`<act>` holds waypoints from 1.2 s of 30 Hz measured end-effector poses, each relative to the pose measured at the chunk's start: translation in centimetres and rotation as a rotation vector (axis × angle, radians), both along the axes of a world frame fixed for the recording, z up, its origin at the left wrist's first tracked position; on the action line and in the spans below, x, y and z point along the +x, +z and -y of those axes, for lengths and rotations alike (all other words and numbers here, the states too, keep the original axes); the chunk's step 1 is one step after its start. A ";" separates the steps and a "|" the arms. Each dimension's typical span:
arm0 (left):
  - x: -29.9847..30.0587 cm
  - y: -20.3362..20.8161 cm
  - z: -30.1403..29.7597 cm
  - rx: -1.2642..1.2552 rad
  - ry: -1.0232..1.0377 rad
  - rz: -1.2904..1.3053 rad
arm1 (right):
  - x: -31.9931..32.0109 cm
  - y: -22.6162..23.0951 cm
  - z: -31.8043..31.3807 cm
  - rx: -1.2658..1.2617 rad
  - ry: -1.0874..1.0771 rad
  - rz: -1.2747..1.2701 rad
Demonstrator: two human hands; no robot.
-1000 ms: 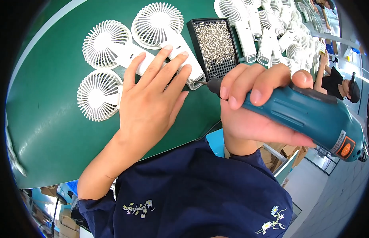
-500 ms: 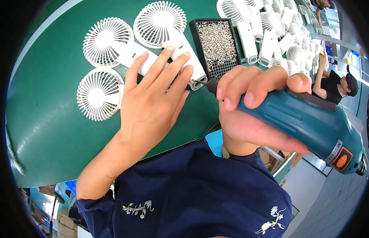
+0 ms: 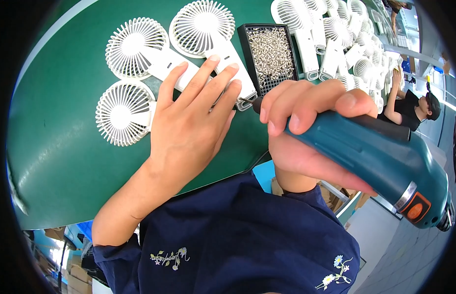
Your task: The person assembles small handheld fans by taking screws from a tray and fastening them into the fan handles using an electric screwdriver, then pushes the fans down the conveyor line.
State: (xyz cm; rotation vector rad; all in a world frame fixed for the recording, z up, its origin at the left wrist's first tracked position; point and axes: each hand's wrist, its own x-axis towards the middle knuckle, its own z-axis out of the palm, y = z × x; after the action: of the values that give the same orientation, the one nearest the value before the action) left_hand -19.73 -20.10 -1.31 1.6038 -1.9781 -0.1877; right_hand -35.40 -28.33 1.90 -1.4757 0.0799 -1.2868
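My right hand (image 3: 311,132) is wrapped round a teal electric screwdriver (image 3: 380,152). Its thin bit meets the bottom end of the handle of a white handheld fan (image 3: 202,22). With fingers spread, my left hand (image 3: 191,115) lies flat over the handles of the fans and rests on that same one. Partly under this hand are a second white fan (image 3: 137,46) and a third fan (image 3: 121,112), whose handle is mostly hidden.
A black tray (image 3: 243,49) full of small silver screws (image 3: 272,54) stands just beyond the screwdriver tip. Many more white fans (image 3: 338,32) are heaped at the far right of the green table (image 3: 61,161). A person in black (image 3: 414,108) is at the right.
The rear end of the screwdriver has swung slightly lower in view, and my right hand has shifted a little left. My left hand stays on the fans.
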 end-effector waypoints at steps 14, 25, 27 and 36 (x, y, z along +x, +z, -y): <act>0.4 0.3 0.2 0.001 -0.004 -0.066 | -3.0 0.5 2.2 0.153 -0.440 0.202; 1.3 0.9 0.5 0.006 0.051 -0.023 | -3.1 -1.2 2.0 0.246 -0.261 0.307; 1.1 0.9 0.3 -0.006 0.055 -0.019 | -2.7 -0.7 1.9 0.184 -0.378 0.220; 0.5 1.2 -0.1 -0.092 -0.150 -0.379 | -2.2 2.5 -0.1 0.229 -0.187 0.255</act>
State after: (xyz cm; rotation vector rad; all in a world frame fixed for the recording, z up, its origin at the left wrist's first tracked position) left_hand -19.24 -20.01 -0.11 1.2547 -1.7815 -0.4202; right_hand -37.59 -28.23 4.42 -1.1208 0.1937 -1.5534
